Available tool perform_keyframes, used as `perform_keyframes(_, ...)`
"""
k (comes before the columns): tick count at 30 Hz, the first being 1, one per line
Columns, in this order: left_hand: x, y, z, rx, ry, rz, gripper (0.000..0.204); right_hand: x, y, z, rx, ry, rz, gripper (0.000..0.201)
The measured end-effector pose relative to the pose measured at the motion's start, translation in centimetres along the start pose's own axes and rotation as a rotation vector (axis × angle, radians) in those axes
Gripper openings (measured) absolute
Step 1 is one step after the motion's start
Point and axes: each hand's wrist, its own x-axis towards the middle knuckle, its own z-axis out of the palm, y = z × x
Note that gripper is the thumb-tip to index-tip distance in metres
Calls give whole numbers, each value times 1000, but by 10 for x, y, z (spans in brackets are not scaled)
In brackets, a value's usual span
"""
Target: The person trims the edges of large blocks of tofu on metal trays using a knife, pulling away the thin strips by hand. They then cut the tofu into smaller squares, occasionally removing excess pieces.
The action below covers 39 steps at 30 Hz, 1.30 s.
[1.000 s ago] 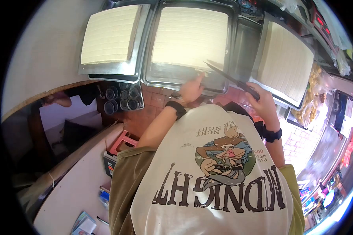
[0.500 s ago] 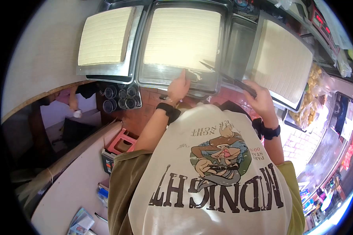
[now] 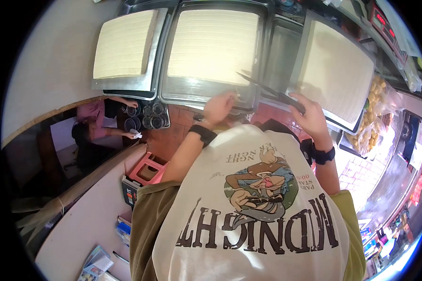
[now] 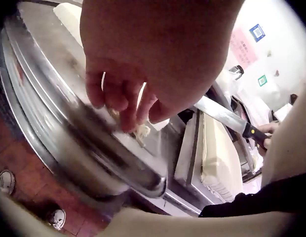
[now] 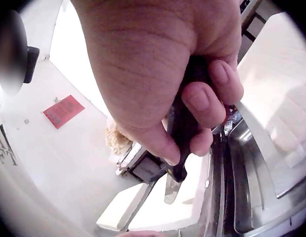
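A white slab [image 3: 215, 42] scored with parallel lines lies in the middle metal tray [image 3: 185, 99]. At that tray's near right edge is my left hand [image 3: 218, 108], its fingers curled down; the left wrist view shows them pinching pale scraps [image 4: 142, 132] over the rim. My right hand [image 3: 312, 122] grips the black handle [image 5: 184, 121] of a long knife [image 3: 263, 87]. The blade points left, its tip over or at the slab's near right corner; whether it touches cannot be told. The palm hides part of the handle in the right wrist view.
Similar slabs stand on trays at left [image 3: 124, 44] and right [image 3: 335, 70]. Another person [image 3: 94, 124] reaches toward dark round containers [image 3: 147, 117] at left. Bagged yellow pieces [image 3: 373, 122] lie at right, below a scale with red digits [image 3: 382, 21].
My left fingers have curled around the scraps that lay loose on the tray. The knife remains in my right hand. The other person has leaned into view and reached toward the containers.
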Motion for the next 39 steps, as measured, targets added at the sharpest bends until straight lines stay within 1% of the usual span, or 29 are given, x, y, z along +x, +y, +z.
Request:
perform_keyframes(2, -1, -7, -3, 84, 104, 39, 26, -1, 5, 0, 4, -1, 0, 32)
perform_keyframes(3, -1, -11, -3, 86, 101, 42, 26, -2, 8, 1, 17, 10, -11, 32)
perform_keyframes(5, 0, -18, 0, 68, 170, 8, 23, -4, 11, 0, 31, 25, -19, 32)
perform_keyframes(9, 3, -8, 5, 73, 174, 11, 25, -8, 14, -3, 36, 26, -16, 32)
perform_keyframes(11, 10, -8, 10, 121, 215, 170, 25, -9, 18, -4, 38, 30, -27, 33)
perform_keyframes(12, 13, -7, 13, 122, 214, 172, 25, -10, 20, -4, 37, 41, -38, 33)
perform_keyframes(14, 19, -7, 17, 181, 233, 241, 21, -11, 22, -5, 35, 59, -50, 33)
perform_keyframes(16, 23, -6, 19, 168, 237, 228, 17, -12, 25, -7, 175, 148, -72, 30)
perform_keyframes(17, 24, -5, 20, 152, 238, 208, 14, -11, 26, -7, 175, 160, -73, 30)
perform_keyframes(19, 24, -4, 19, 159, 247, 215, 10, -9, 27, -5, 376, 271, -4, 27)
perform_keyframes(20, 23, -4, 18, 172, 243, 169, 11, -7, 29, -5, 429, 235, 35, 27)
perform_keyframes(21, 22, -6, 17, 186, 237, 124, 11, -3, 23, -9, 432, 250, 37, 27)
perform_keyframes(23, 19, -13, 13, 199, 273, 124, 12, 6, 5, -14, 864, 124, 328, 27)
perform_keyframes(24, 15, -8, 7, 201, 243, 61, 13, 13, 3, -11, 999, 77, 361, 25)
perform_keyframes(25, 11, -4, 1, 202, 216, -3, 14, 18, -1, -5, 1006, 92, 363, 25)
perform_keyframes(26, 10, -12, 1, 207, 265, 42, 13, 24, -5, 2, 929, 106, 372, 27)
perform_keyframes(27, 8, -16, -1, 213, 257, 53, 13, 29, -6, 8, 852, 121, 382, 29)
perform_keyframes(29, 5, -21, -5, 308, 266, -15, 13, 45, 13, 41, 394, 236, 259, 36)
perform_keyframes(30, 4, -22, -8, 285, 228, -50, 22, 51, 11, 51, 306, 324, 157, 42)
perform_keyframes(31, 3, -24, -8, 289, 223, -38, 22, 57, -3, 51, 352, 293, 243, 43)
perform_keyframes(33, 4, -26, -12, 152, 194, -85, 32, 74, -3, 73, 395, 263, 277, 45)
perform_keyframes(34, 3, -27, -17, 142, 139, -60, 41, 82, -6, 79, 394, 276, 283, 45)
perform_keyframes(35, 3, -27, -21, 143, 133, -51, 41, 89, -10, 84, 351, 291, 285, 46)
perform_keyframes(37, 3, -20, -33, 217, 56, 47, 44, 100, -15, 92, 306, 312, 288, 47)
perform_keyframes(38, 3, -17, -39, 201, 14, 26, 40, 105, -17, 94, 306, 311, 315, 46)
perform_keyframes(39, 7, -12, -46, 204, 14, 35, 40, 110, -18, 96, 308, 309, 343, 46)
